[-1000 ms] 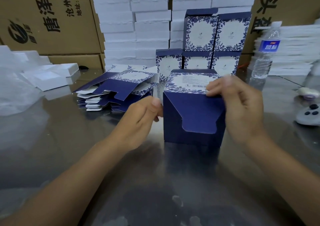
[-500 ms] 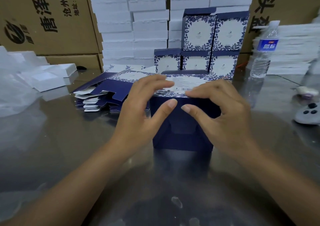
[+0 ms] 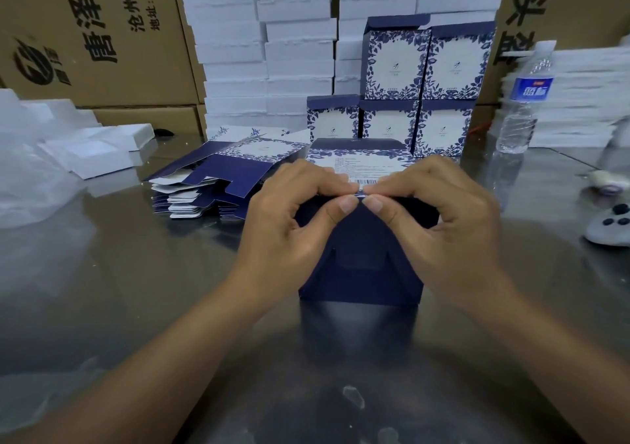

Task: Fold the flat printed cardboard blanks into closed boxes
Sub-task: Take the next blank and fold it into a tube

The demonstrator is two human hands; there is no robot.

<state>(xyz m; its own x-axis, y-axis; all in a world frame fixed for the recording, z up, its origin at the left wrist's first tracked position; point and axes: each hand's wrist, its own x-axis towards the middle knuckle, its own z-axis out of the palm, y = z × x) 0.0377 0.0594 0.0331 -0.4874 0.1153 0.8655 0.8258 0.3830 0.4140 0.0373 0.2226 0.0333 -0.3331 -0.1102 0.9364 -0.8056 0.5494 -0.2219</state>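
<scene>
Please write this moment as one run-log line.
step: closing box | left hand: pinches its top front edge | right hand: pinches same edge | flat blanks: stacked beside box

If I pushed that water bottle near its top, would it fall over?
Probably. The water bottle stands tall and narrow, so a high push likely tips it. The metal table looks smooth, so a low push might just slide it.

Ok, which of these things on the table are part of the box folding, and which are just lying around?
Part of the job:
navy box, pinched at its top edge by the left hand and right hand
stack of flat blanks
finished boxes behind

Just lying about:
water bottle
white controller
white foam pieces
brown cartons
</scene>
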